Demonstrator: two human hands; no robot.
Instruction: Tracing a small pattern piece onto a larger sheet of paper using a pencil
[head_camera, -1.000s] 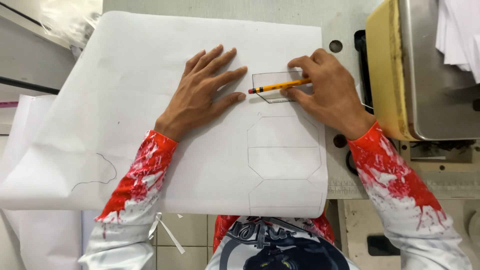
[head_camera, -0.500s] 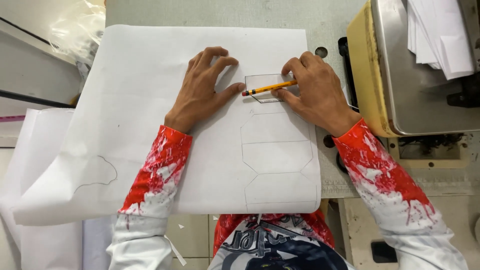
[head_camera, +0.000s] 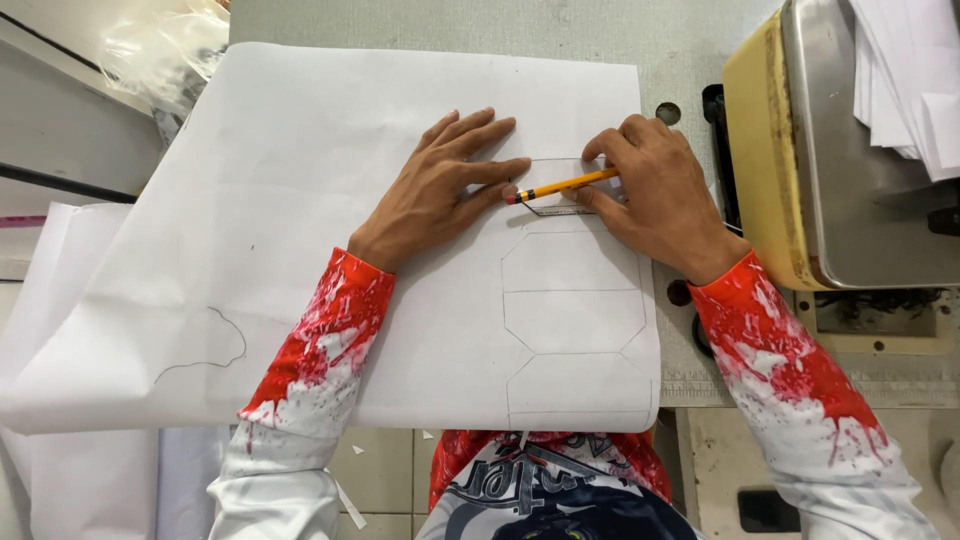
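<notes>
Two hands, left (head_camera: 440, 195) and right (head_camera: 655, 195), one yellow pencil (head_camera: 560, 186), one clear template (head_camera: 560, 185), one large white paper sheet (head_camera: 300, 200), three traced outlines (head_camera: 573, 320), one sewing machine (head_camera: 840, 170)

Only one package: crumpled clear plastic bag (head_camera: 165, 50), top-left, lying off the paper's upper-left corner, glossy with a faint yellowish tint, contents unreadable. No labels, signs or screens visible anywhere else.
</notes>
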